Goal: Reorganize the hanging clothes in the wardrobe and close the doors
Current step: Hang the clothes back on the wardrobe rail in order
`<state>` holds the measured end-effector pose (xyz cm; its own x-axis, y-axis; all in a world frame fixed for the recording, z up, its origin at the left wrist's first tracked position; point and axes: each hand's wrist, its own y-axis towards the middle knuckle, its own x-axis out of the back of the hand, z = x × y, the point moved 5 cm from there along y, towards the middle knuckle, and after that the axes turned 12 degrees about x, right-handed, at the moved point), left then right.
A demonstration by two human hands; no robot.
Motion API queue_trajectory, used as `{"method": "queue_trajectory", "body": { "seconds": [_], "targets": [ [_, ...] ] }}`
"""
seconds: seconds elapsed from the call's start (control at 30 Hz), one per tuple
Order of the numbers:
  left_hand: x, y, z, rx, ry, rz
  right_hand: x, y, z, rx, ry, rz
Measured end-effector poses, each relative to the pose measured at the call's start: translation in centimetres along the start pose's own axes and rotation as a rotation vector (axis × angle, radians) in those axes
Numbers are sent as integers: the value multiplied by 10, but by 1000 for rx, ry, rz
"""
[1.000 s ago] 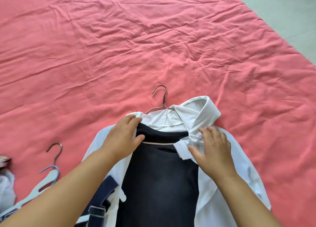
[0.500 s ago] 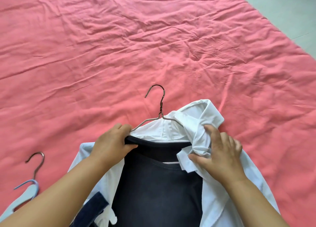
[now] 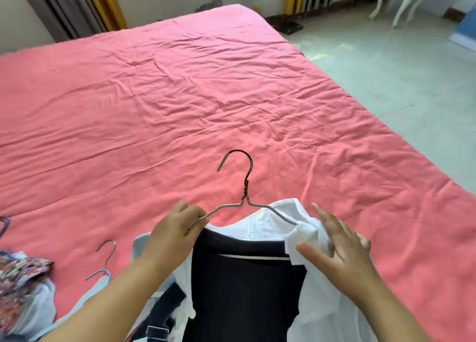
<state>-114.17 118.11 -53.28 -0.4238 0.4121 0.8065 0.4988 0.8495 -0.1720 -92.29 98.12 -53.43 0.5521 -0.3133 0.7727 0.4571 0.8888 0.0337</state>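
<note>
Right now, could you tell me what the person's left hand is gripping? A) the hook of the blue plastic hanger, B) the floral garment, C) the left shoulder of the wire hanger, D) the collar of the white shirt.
C: the left hand curls round the left shoulder of the wire hanger, just above the dark garment, while the right hand rests on the white shirt.

White shirt point(image 3: 260, 228) over dark top point(image 3: 244, 285) on wire hanger point(image 3: 244, 200).
</note>
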Motion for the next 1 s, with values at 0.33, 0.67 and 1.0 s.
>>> {"method": "queue_trajectory", "body": {
  "seconds": [0.33,0.67,1.0],
  "targets": [
    [93,-81,-75,-165,-122,-133,119,-81,93,178,21,-211],
    [201,-156,-204,-480,-258,-281,271,-176,208,203,-233,-535],
    [281,-284,-323,-808,-336,-464,373,-325,283,187,-45,-771]
  ]
}}
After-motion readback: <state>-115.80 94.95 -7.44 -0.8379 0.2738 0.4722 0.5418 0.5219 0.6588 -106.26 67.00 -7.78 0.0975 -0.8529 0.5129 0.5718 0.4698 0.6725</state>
